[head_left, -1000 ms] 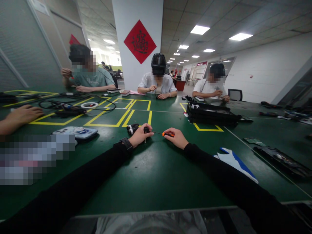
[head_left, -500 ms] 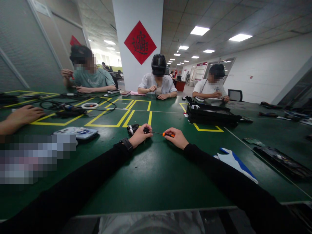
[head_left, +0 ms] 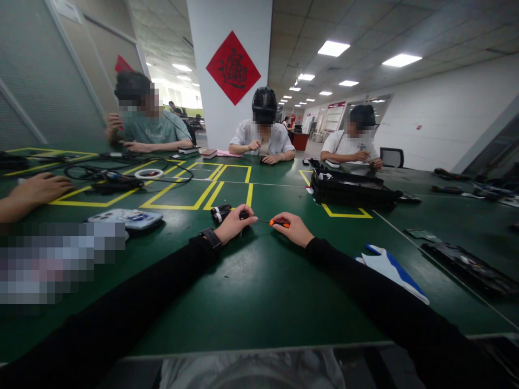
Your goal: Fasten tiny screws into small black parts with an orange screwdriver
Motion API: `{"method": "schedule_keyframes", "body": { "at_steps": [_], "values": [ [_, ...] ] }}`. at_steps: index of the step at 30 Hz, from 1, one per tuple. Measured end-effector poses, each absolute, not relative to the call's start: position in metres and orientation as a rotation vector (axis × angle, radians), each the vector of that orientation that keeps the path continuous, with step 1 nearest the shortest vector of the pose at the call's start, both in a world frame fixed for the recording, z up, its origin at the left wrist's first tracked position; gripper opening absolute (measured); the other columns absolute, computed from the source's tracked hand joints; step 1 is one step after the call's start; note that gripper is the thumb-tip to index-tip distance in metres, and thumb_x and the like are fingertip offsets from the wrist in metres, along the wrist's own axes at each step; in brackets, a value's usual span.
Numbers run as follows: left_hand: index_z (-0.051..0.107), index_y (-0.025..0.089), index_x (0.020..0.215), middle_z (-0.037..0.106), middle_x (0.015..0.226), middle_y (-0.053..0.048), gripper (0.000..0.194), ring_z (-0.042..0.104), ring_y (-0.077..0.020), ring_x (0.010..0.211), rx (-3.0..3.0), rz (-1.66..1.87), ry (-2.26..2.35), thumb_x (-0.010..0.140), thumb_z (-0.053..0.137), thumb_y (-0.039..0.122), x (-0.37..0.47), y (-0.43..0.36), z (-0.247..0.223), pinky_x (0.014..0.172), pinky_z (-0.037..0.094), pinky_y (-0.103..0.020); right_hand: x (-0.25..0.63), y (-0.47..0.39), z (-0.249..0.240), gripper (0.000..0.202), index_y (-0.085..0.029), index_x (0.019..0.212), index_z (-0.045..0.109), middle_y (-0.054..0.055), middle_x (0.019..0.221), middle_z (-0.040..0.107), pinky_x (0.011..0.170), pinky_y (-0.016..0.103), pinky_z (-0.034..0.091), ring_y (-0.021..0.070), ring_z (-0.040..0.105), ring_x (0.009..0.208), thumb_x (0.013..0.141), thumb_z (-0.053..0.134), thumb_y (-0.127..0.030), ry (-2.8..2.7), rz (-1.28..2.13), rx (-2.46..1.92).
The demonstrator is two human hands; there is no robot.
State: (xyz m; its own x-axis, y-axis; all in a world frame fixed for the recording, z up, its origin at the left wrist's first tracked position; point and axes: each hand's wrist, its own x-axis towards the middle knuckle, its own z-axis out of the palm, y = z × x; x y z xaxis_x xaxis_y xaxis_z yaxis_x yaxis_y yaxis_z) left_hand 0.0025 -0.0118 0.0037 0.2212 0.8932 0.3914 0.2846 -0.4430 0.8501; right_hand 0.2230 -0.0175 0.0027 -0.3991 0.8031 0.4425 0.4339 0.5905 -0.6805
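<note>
Left hand [head_left: 233,226] extends nearer screwdriver handle [head_left: 281,223]; black part [head_left: 244,215] likely pinched.

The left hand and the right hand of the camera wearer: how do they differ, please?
The left hand holds a small black object, while the right hand grips an orange-and-black screwdriver. The left hand has a dark wristband behind it; the right hand shows none. Both come out of black sleeves.

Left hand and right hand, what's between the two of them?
In the head view, a thin screwdriver shaft lies there, reaching from the right hand toward the left hand.
</note>
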Motion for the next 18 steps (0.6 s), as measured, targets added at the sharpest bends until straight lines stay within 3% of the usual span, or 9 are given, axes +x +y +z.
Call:
{"method": "schedule_keyframes", "body": {
  "at_steps": [8,18],
  "values": [
    [0.053,0.017,0.081,0.053,0.076,0.002,0.027,0.047,-0.0102,0.067,1.877,1.202,1.086,0.069,0.060,0.040,0.0025,-0.0115,0.0035,0.064,0.038,-0.023,0.2227,-0.0176,0.0019,0.017,-0.015,0.088,0.063,0.004,0.085,0.063,0.074,0.026,0.042,0.0130,0.056,0.078,0.075,0.053,-0.021,-2.134,0.413,-1.032],
    [0.053,0.017,0.079,0.054,0.075,0.001,0.024,0.048,-0.0102,0.066,1.852,1.202,1.087,0.068,0.061,0.037,0.0037,-0.0154,0.0073,0.064,0.038,-0.024,0.2242,-0.0140,-0.0011,0.027,-0.014,0.094,0.061,0.005,0.093,0.060,0.081,0.027,0.040,0.0141,0.053,0.086,0.073,0.047,-0.007,-2.187,0.366,-0.936]
  ]
}}
